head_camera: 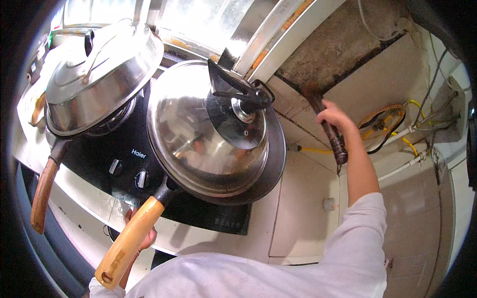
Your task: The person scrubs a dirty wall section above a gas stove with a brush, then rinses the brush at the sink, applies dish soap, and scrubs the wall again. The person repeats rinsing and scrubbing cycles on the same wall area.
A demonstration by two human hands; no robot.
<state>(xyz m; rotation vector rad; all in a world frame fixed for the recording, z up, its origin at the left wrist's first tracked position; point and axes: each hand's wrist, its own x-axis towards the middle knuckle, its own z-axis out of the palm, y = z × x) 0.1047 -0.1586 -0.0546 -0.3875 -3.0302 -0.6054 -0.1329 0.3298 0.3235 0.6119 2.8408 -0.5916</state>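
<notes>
My right hand [333,115] grips the dark brown handle [334,145] of a utensil, which has a small hanging loop at its lower end. The utensil's upper end blurs against the stained wall, so its kind is unclear. Low in the view, my left hand [149,239] is at the counter's front edge, partly hidden behind the pale wooden handle [130,238] of a wok [274,160]. Whether it holds anything cannot be seen. A domed steel lid [182,138] with a black knob and stand handle [238,89] covers the wok on the gas hob [93,156].
A second lidded pan [100,100] stands on the left burner, its brown wooden handle [44,197] jutting past the counter edge. Two control knobs [141,180] face me. Yellow hose and pipes [391,130] run along the right wall. Windows [201,26] lie behind the hob.
</notes>
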